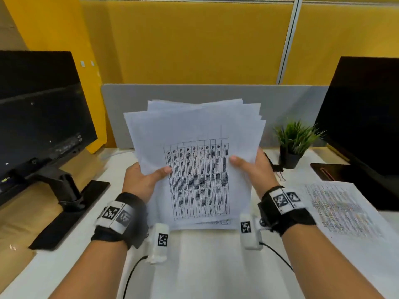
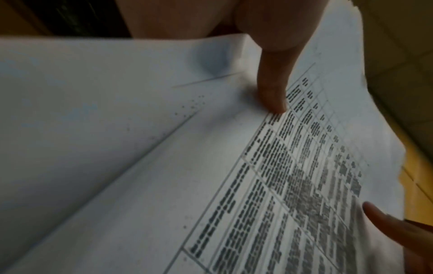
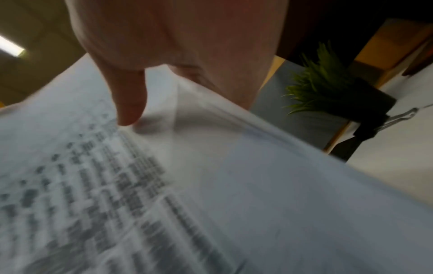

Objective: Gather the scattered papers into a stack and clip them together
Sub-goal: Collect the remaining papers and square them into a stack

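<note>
A loose stack of white papers (image 1: 194,147) with a printed table on the top sheet stands nearly upright above the desk, its sheets fanned out of line at the top. My left hand (image 1: 144,179) grips its left edge, thumb on the front. My right hand (image 1: 252,167) grips the right edge the same way. The wrist views show each thumb pressed on the papers (image 2: 211,166) (image 3: 234,185). One more printed sheet (image 1: 343,210) lies flat on the desk at the right. A black binder clip (image 1: 278,169) (image 3: 365,129) lies behind my right hand, next to the plant pot.
A small potted plant (image 1: 295,143) stands at the back right. A dark monitor (image 1: 38,113) on a stand is at the left, another (image 1: 364,117) at the right. A grey divider (image 1: 216,93) closes the back of the white desk (image 1: 216,266).
</note>
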